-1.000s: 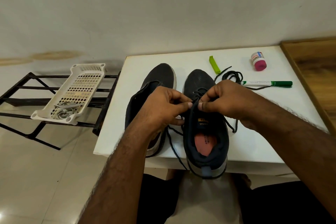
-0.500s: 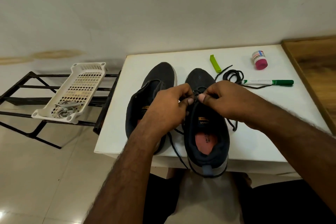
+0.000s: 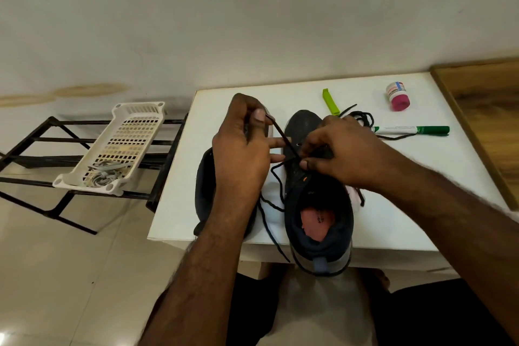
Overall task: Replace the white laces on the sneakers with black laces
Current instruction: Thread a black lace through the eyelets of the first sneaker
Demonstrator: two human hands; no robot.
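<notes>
— Where are the dark fabric sneakers now?

— Both stand on the white rectangular table (image 3: 393, 205), toes to the wall. The right sneaker (image 3: 316, 205) is near the front edge, its heel a little over it, and a pink insole shows inside. The left sneaker (image 3: 206, 194) is just beside it, mostly hidden under the left forearm.

— And the hands?

— The left hand (image 3: 241, 149) is raised over the left sneaker's toe and pinches one end of a thin black lace (image 3: 283, 136), which runs tight and slanted down to the eyelets of the right sneaker. The right hand (image 3: 337, 154) rests on the top of the right sneaker, fingers curled, and pinches the lace at the eyelets. A loose part of the lace hangs between the two sneakers and over the table edge.

— Any containers?

— Yes. A white perforated plastic tray (image 3: 120, 146) lies tilted on a black metal rack (image 3: 36, 160) to the left of the table; at its lower end lies a bundle of pale flat cords — if they are laces, I cannot tell. A small bottle with pink cap (image 3: 396, 96) stands at the back right of the table; its content is not visible.

— What else is on the table?

— A second black lace, coiled (image 3: 363, 118), a green-capped white marker (image 3: 411, 130) and a lime green plastic clip (image 3: 330, 102).
</notes>
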